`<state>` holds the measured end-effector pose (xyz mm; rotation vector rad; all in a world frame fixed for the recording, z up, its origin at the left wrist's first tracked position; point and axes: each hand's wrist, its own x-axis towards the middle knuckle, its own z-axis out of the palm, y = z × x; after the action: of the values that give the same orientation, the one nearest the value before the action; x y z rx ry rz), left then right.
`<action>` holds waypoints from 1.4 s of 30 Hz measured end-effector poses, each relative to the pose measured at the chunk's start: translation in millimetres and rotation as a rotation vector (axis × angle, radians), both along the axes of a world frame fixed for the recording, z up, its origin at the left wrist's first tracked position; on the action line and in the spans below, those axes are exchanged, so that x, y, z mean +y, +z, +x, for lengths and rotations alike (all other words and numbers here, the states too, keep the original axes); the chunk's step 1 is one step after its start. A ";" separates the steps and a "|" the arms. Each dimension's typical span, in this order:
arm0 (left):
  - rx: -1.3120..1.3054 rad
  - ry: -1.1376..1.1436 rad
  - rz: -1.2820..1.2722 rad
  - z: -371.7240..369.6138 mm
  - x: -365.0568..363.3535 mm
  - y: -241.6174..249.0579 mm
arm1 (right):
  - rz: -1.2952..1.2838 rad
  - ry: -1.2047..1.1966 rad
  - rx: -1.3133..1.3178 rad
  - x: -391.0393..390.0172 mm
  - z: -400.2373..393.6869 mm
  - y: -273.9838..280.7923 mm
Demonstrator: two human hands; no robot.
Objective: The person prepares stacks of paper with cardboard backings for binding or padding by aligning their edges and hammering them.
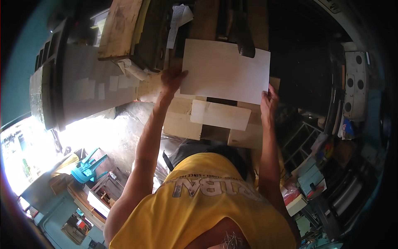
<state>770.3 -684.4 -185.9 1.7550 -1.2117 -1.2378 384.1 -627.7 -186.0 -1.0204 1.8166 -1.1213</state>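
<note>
A large white sheet (224, 72), like paper or thin card, is held out flat in front of me. At its left edge, my left hand (172, 79) is closed, with the thumb along the border and the other fingers mostly in shadow. The lower right corner is pinched by my right hand (269, 101). A dark, rounded machine part (246, 46) overlaps the sheet's far edge, right of its middle. Nearer to me, a smaller cream piece (221, 115) of paper or card lies across pale wooden boards (182, 119).
A wooden box-like block (120, 31) stands to the left, near crumpled paper (132, 68). Printed papers (179, 24) lie at the back. A large dark surface (302, 62) fills the right side. Low on the left is a turquoise plastic stool (88, 166).
</note>
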 end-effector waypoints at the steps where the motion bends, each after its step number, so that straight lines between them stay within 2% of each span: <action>1: -0.067 -0.004 -0.011 3.5 -0.4 -2.9 | -0.035 -0.002 -0.021 -0.5 5.1 2.6; 4: -0.230 0.099 -0.119 3.6 -0.1 -8.8 | -0.029 0.015 0.034 -3.4 18.4 12.3; 7: -0.426 0.101 -0.117 3.7 -0.8 6.0 | -0.074 0.004 0.113 -11.1 30.1 2.9; 11: -0.487 0.207 -0.175 -4.0 1.5 20.0 | -0.064 -0.009 0.061 -15.4 37.8 -13.9; 14: -0.380 0.351 -0.380 1.9 2.4 7.8 | -0.002 0.014 0.055 -12.5 50.7 -1.2; 17: -0.546 0.406 -0.128 18.8 0.9 7.9 | -0.012 0.017 0.019 -14.3 73.1 7.1; 22: -0.406 0.431 -0.431 40.6 -2.6 -16.2 | -0.001 0.051 0.049 -16.5 87.8 15.6; 25: -0.337 0.431 -0.470 46.2 -3.1 -23.4 | -0.003 0.057 0.021 -16.3 89.4 18.3; 28: -0.370 0.425 -0.366 48.0 -3.0 -29.2 | -0.024 0.009 -0.010 -15.9 89.0 13.9; 30: -0.405 0.423 -0.202 34.9 1.1 -4.5 | -0.066 -0.005 -0.023 -15.0 87.1 9.4; 33: -0.275 0.418 -0.070 27.5 0.5 9.0 | -0.095 0.024 -0.057 -14.9 83.6 11.4; 36: -0.197 0.413 -0.109 28.7 3.9 7.6 | -0.024 0.042 -0.073 -14.3 81.4 21.9; 39: -0.330 0.411 -0.332 33.3 2.3 -11.9 | -0.053 0.008 -0.076 -13.9 80.5 10.1; 42: -0.198 0.427 -0.205 25.8 1.2 -4.4 | -0.139 -0.018 -0.113 -15.3 80.0 7.3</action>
<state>796.1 -683.2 -190.2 1.8851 -0.9602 -0.6829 464.1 -643.1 -178.6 -1.0005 1.6798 -1.3049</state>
